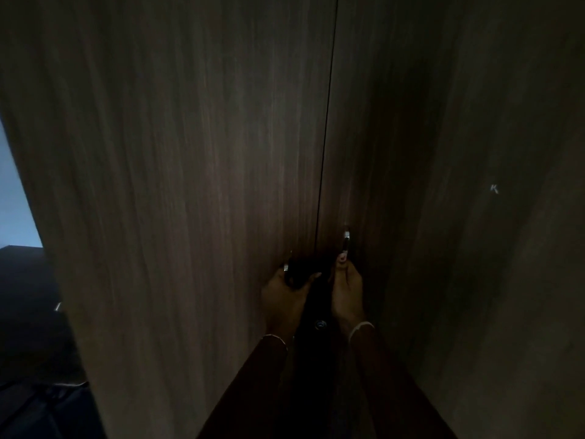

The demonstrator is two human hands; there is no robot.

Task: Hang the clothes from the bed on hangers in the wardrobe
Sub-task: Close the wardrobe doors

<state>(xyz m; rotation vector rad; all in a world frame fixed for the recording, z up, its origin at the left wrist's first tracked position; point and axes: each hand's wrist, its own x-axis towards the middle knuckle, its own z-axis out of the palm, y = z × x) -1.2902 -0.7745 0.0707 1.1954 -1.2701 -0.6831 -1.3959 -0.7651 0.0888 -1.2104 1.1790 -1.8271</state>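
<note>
Dark sleeves (253,388), two of them, reached in from six o'clock, each ending in a pale cuff (361,327). Past them the left hand (283,299) had its fingers curled round the left handle (286,267). The right hand (346,296) gripped the right handle (347,240), its thumb laid upward along the metal bar. Between the two wrists sat one small round lock (320,324).

Both handles belonged to the wardrobe (190,153). Its two wood-grain doors filled nearly everything from nine round to three o'clock and met in one thin dark seam running up towards twelve. Shadow between the hands was too deep to tell whether the doors stood apart there. One small white mark (494,188) showed on the right door at three o'clock. At nine o'clock lay a strip of pale wall (12,191). I could not make out the dim shapes at eight o'clock.
</note>
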